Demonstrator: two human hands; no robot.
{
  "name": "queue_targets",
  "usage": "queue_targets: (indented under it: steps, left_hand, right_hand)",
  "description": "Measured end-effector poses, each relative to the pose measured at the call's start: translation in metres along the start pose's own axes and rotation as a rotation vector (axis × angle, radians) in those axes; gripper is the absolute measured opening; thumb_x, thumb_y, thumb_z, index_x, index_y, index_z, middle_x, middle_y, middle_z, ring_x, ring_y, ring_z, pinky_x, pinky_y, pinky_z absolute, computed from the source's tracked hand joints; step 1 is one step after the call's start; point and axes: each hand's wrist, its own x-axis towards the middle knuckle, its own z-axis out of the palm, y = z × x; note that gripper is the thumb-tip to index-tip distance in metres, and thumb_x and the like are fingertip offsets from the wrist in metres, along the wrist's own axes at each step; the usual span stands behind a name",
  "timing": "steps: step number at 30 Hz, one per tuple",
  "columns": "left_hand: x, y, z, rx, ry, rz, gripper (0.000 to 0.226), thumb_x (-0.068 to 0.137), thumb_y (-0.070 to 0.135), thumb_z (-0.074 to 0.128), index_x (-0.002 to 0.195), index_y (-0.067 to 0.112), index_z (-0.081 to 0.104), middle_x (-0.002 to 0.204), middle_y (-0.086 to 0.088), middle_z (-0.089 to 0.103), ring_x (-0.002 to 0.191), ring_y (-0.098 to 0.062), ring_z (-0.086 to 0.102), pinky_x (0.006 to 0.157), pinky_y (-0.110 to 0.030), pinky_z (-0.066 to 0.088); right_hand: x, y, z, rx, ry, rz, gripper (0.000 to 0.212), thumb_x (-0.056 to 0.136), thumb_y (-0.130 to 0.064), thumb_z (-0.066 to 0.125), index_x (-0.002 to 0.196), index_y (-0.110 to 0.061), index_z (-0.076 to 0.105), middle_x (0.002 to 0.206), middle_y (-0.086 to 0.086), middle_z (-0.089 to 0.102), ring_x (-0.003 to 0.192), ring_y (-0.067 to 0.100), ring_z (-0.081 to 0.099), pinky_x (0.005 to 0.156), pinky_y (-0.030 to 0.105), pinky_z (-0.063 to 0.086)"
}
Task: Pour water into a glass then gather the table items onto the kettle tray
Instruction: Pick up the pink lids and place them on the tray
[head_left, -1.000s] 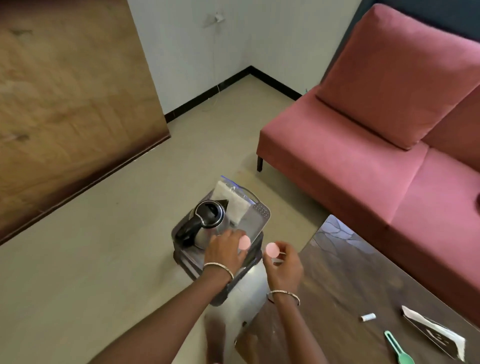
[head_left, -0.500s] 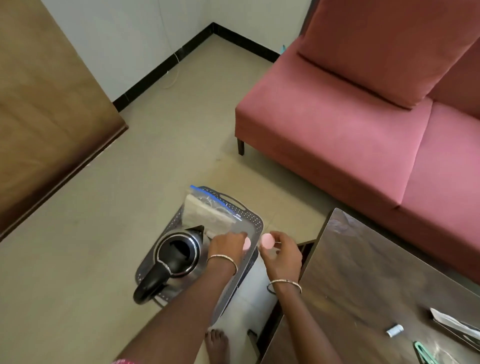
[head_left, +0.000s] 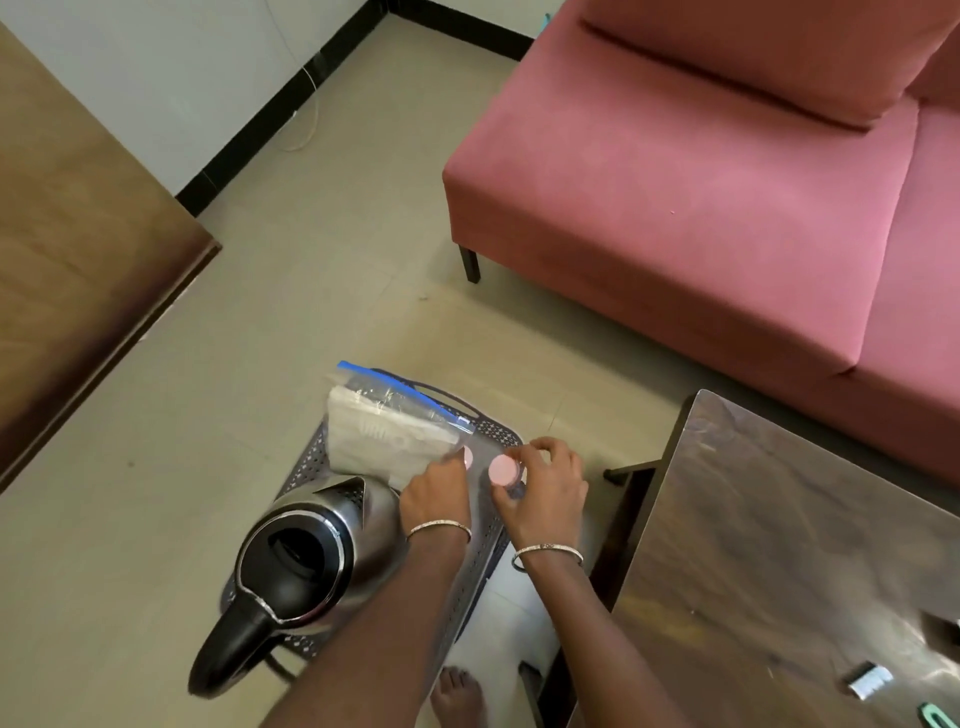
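Both hands are over the grey perforated tray (head_left: 470, 587), which stands on the floor beside the dark wood table (head_left: 779, 561). The left hand (head_left: 436, 499) has its fingers closed around a small pink-capped item (head_left: 468, 457), only partly visible behind the fingers. The right hand (head_left: 545, 488) pinches a second pink round cap (head_left: 503, 470) w/ thumb and fingers; under the cap sits sth clear, maybe a small bottle, but I cannot tell for sure. The two pink caps are just beside each other, above the right part of the tray.

On the tray stands the steel kettle (head_left: 311, 561), lid open, black handle pointing toward the near-left corner. Behind it, at the far end of the tray, lies a clear zip bag (head_left: 389, 421) w/ blue strip and white contents inside.

On the table, near the bottom right, lie a small white object (head_left: 870, 680) and a green thing (head_left: 937, 721) cut by the frame edge. A pink sofa (head_left: 701, 208) stands behind the table. A bare foot (head_left: 457, 696) is on the floor below the tray.
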Motion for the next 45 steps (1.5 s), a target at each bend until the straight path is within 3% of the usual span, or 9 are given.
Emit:
queue_targets:
  steps: [3, 7, 13, 21, 30, 34, 39, 41, 45]
  left_hand:
    - [0.007, -0.002, 0.010, -0.001, -0.004, -0.011, 0.034, 0.102, 0.031, 0.037, 0.135, 0.040, 0.044, 0.099, -0.006, 0.071, 0.092, -0.026, 0.069, 0.070, -0.032, 0.052]
    - [0.011, 0.000, 0.017, -0.028, -0.018, -0.054, 0.028, 0.102, 0.031, 0.037, 0.125, 0.033, 0.053, 0.096, -0.008, 0.071, 0.090, -0.029, 0.069, 0.069, -0.034, 0.051]
    - [0.016, -0.001, 0.023, -0.048, -0.034, -0.070, 0.037, 0.104, 0.040, 0.029, 0.119, 0.026, 0.059, 0.096, -0.010, 0.071, 0.090, -0.031, 0.069, 0.071, -0.036, 0.052]
    - [0.006, -0.007, 0.023, -0.033, -0.026, -0.019, 0.038, 0.103, 0.044, 0.028, 0.141, 0.043, 0.034, 0.095, -0.010, 0.071, 0.090, -0.032, 0.069, 0.071, -0.038, 0.053]
    - [-0.007, -0.006, 0.027, -0.003, -0.046, 0.026, 0.048, 0.103, 0.031, 0.027, 0.150, 0.038, 0.017, 0.093, -0.011, 0.071, 0.087, -0.034, 0.069, 0.071, -0.040, 0.053]
    - [-0.018, -0.007, 0.030, 0.071, -0.031, 0.065, 0.047, 0.101, 0.019, 0.030, 0.147, 0.030, 0.027, 0.106, -0.010, 0.069, 0.084, -0.033, 0.070, 0.068, -0.040, 0.054]
    - [-0.036, -0.008, 0.019, -0.025, 0.003, 0.082, 0.027, 0.097, 0.015, 0.046, 0.123, 0.015, 0.055, 0.087, -0.011, 0.070, 0.076, -0.033, 0.070, 0.061, -0.040, 0.054]
    - [-0.047, -0.008, 0.008, -0.092, 0.049, 0.110, 0.015, 0.093, 0.015, 0.055, 0.105, 0.010, 0.063, 0.080, -0.014, 0.068, 0.067, -0.036, 0.068, 0.053, -0.040, 0.053]
    - [-0.074, -0.006, -0.013, -0.153, 0.069, 0.098, 0.018, 0.095, 0.019, 0.048, 0.106, 0.014, 0.062, 0.093, -0.010, 0.067, 0.079, -0.032, 0.068, 0.063, -0.040, 0.051]
  right_hand:
    - [0.007, -0.005, 0.006, -0.061, 0.013, -0.006, 0.032, 0.071, -0.028, 0.077, 0.103, -0.031, 0.072, 0.124, 0.001, 0.051, 0.118, 0.027, 0.044, 0.086, 0.038, 0.039]
    - [0.011, -0.007, 0.012, -0.132, 0.117, -0.021, 0.025, 0.073, -0.020, 0.074, 0.096, -0.031, 0.073, 0.112, -0.002, 0.057, 0.105, 0.027, 0.048, 0.081, 0.037, 0.033]
    - [0.002, -0.007, 0.019, -0.183, 0.377, -0.174, 0.028, 0.078, -0.019, 0.071, 0.104, -0.031, 0.070, 0.103, -0.014, 0.068, 0.113, 0.018, 0.048, 0.091, 0.042, 0.028]
    - [-0.003, -0.010, 0.032, -0.303, 0.091, -0.052, 0.016, 0.076, -0.021, 0.072, 0.087, -0.027, 0.062, 0.079, -0.012, 0.072, 0.130, 0.023, 0.051, 0.096, 0.046, 0.020]
    - [0.011, -0.012, 0.042, -0.333, 0.082, -0.039, 0.004, 0.080, -0.022, 0.071, 0.083, -0.022, 0.068, 0.078, -0.003, 0.074, 0.120, 0.028, 0.058, 0.092, 0.045, 0.021]
    - [0.014, -0.011, 0.045, -0.348, -0.033, -0.004, 0.013, 0.089, -0.023, 0.059, 0.101, -0.023, 0.065, 0.095, -0.003, 0.074, 0.129, 0.027, 0.047, 0.094, 0.046, 0.018]
    - [0.009, -0.009, 0.034, -0.270, -0.096, -0.027, 0.026, 0.089, -0.019, 0.056, 0.115, -0.026, 0.058, 0.114, -0.008, 0.068, 0.136, 0.022, 0.037, 0.100, 0.045, 0.016]
    - [-0.001, -0.008, 0.021, -0.186, -0.047, -0.046, 0.026, 0.088, -0.023, 0.059, 0.113, -0.026, 0.062, 0.112, -0.008, 0.069, 0.132, 0.022, 0.042, 0.098, 0.041, 0.021]
    - [-0.036, 0.005, -0.006, -0.016, 0.098, -0.050, 0.019, 0.084, -0.019, 0.067, 0.102, -0.022, 0.068, 0.102, -0.004, 0.070, 0.107, 0.025, 0.056, 0.082, 0.038, 0.037]
